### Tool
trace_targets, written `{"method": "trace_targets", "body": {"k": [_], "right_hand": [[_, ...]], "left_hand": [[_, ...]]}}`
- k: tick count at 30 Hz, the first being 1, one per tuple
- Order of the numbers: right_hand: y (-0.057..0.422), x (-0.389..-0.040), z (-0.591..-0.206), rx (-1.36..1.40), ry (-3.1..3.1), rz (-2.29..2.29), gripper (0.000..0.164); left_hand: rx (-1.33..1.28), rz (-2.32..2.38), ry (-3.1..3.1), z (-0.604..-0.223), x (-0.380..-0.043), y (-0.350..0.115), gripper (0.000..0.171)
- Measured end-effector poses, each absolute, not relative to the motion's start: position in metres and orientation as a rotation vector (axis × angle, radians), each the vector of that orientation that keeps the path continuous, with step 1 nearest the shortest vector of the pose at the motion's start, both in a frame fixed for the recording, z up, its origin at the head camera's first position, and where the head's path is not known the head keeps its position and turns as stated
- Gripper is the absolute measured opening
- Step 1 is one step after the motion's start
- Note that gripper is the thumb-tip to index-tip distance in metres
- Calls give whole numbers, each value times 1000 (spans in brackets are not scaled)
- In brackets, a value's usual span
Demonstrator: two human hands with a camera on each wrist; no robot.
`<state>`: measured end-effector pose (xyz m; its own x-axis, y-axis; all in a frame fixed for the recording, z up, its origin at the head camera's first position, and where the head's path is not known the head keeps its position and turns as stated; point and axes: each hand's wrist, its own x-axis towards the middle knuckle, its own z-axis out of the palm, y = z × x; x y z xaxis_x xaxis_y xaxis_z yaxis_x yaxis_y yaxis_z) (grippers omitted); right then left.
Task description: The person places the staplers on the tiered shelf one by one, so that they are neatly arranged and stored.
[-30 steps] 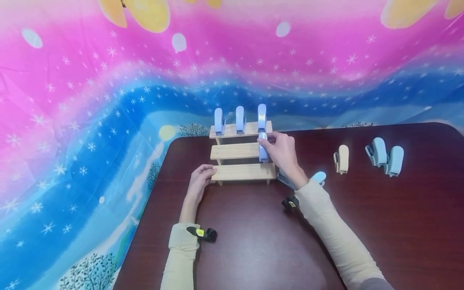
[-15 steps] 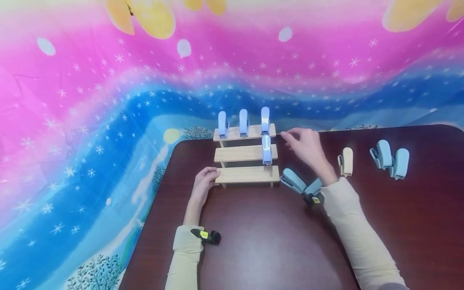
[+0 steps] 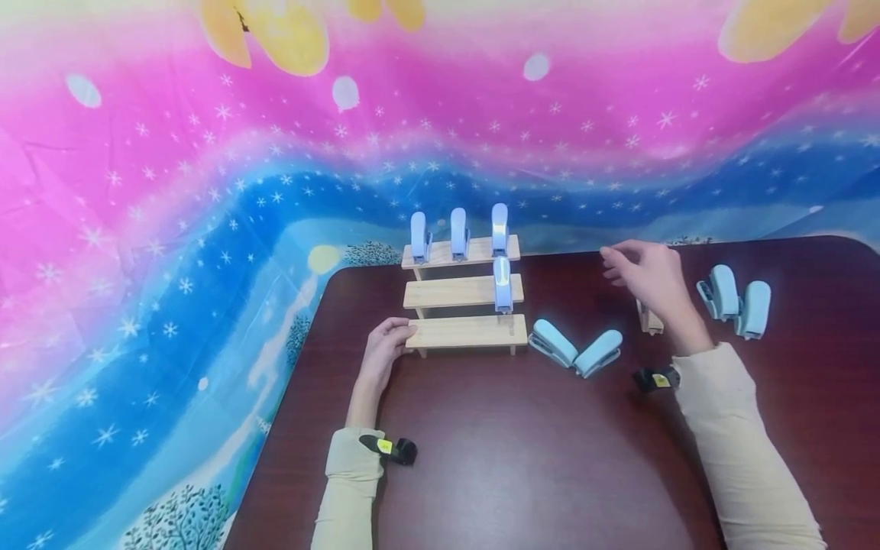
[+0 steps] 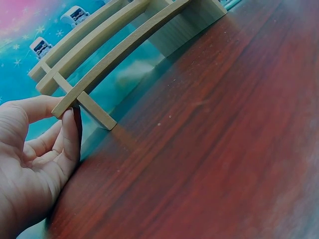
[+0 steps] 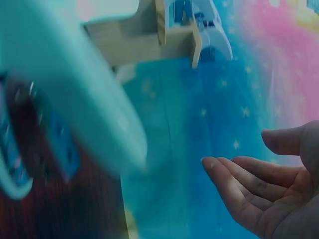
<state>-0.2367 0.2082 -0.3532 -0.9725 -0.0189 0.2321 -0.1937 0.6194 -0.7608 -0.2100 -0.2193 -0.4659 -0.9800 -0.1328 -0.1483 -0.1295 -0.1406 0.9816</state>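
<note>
In the head view my left hand (image 3: 381,351) pinches the left end of the lowest tier of a three-tier wooden rack (image 3: 461,331). Thumb and fingers close on that board's corner in the left wrist view. On the top tier stand three lavender-blue staplers, the middle one (image 3: 458,233) among them. Another lavender-blue stapler (image 3: 503,284) stands at the right end of the middle tier. My right hand (image 3: 653,279), holding nothing, hovers over a cream stapler (image 3: 650,318), partly hiding it. Its fingers are loosely bent, thumb apart, in the right wrist view.
Two mint-green staplers, one of them (image 3: 599,353) angled away from the other (image 3: 553,343), lie right of the rack. Two more mint-green staplers, including one (image 3: 754,309), stand farther right. A patterned cloth (image 3: 275,183) hangs behind the dark table (image 3: 522,458).
My right hand has let go of the lavender-blue stapler on the middle tier and moved right to above the cream stapler. The left hand keeps its hold on the rack.
</note>
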Motion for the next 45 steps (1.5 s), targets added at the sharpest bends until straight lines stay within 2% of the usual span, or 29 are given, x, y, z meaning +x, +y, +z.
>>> {"method": "trace_targets", "body": {"k": [11, 19, 28, 37, 45], "right_hand": [[256, -236, -354, 55, -2832, 1228, 74], [277, -239, -359, 46, -2863, 1164, 70], [286, -244, -372, 67, -2986, 1186, 73], [293, -255, -387, 128, -3125, 1259, 61], [294, -255, -391, 108, -3162, 1296, 68]], "left_hand": [[314, -2332, -2078, -466, -211, -221, 24], [313, -2348, -2078, -465, -210, -220, 26], [313, -2352, -2083, -465, -210, -220, 25], [318, -2344, -2095, -465, -212, -221, 25], [318, -2340, -2093, -466, -211, -220, 26]]}}
